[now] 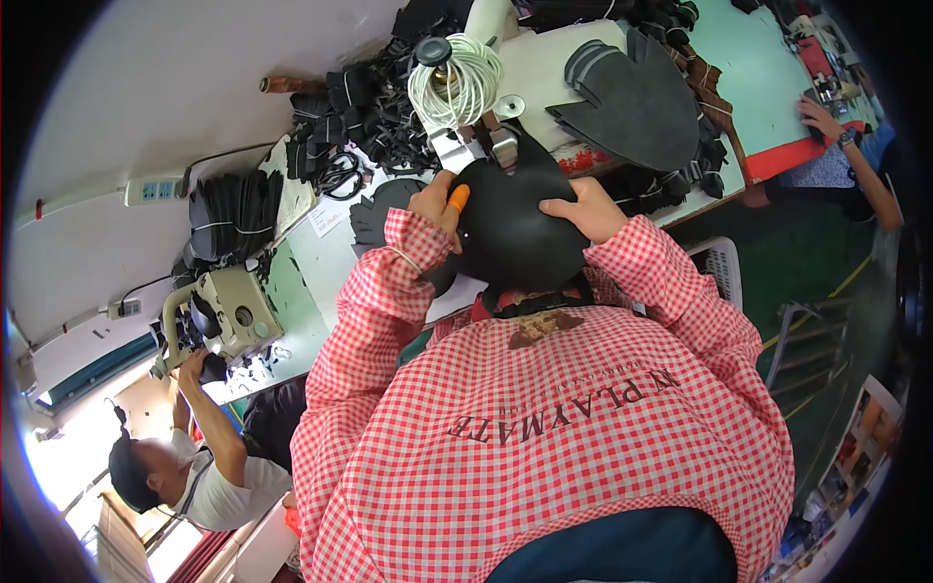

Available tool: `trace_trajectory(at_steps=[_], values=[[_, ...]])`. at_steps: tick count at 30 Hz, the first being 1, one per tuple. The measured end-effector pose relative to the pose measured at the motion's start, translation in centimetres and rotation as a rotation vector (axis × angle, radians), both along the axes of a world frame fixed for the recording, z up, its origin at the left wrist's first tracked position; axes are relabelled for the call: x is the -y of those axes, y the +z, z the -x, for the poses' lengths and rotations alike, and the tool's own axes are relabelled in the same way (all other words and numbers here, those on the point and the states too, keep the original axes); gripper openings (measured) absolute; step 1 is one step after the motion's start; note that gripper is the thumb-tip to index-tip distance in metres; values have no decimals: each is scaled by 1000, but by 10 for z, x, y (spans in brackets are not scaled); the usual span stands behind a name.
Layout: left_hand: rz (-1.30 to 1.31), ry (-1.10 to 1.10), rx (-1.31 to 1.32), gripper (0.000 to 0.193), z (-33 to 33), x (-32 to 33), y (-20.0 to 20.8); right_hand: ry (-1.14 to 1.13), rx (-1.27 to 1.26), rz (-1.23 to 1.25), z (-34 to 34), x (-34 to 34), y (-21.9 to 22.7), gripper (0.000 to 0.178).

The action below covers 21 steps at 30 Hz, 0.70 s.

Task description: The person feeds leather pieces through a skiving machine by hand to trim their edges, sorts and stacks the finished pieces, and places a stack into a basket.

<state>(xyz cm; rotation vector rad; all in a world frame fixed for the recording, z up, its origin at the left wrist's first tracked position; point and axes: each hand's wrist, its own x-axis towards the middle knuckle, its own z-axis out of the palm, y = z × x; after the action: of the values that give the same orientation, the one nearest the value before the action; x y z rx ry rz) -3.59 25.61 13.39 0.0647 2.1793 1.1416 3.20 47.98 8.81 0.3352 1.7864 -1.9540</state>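
Note:
A smooth, rounded black sheet piece (515, 238), like leather or rubber, is spread between my two hands, its narrow far end under the metal head (501, 148) of a machine. My left hand (437, 208) grips its left edge, an orange finger cover on one digit. On the right edge, my right hand (593, 211) presses with the thumb on top, its other fingers mostly hidden beneath. A coil of white cord (457, 85) hangs on the machine just beyond. Close to my left hand lie dark pieces with notched edges (381, 212).
A stack of dark grey cut pieces (641, 112) lies right of the machine. Tied black bundles (233, 216) and loose black strips (403, 117) crowd the left side. One person works at a cream machine (236, 313); another's hand (823, 119) shows far right. A white crate (721, 264) stands below the table.

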Motion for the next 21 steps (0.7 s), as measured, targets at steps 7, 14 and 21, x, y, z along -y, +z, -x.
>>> trace_trajectory(at_steps=[7,14,21], values=[[213,-344,-374,33,42,-15,-28,-48,82,148,-10,-2,12,27],[194,-190,-209,25,66,20,-33,-57,-350,-72,-42,-10,31,26],[1009,-547,-141,53,58,108,-69,-34,-871,-1295,2,-108,61,41]])
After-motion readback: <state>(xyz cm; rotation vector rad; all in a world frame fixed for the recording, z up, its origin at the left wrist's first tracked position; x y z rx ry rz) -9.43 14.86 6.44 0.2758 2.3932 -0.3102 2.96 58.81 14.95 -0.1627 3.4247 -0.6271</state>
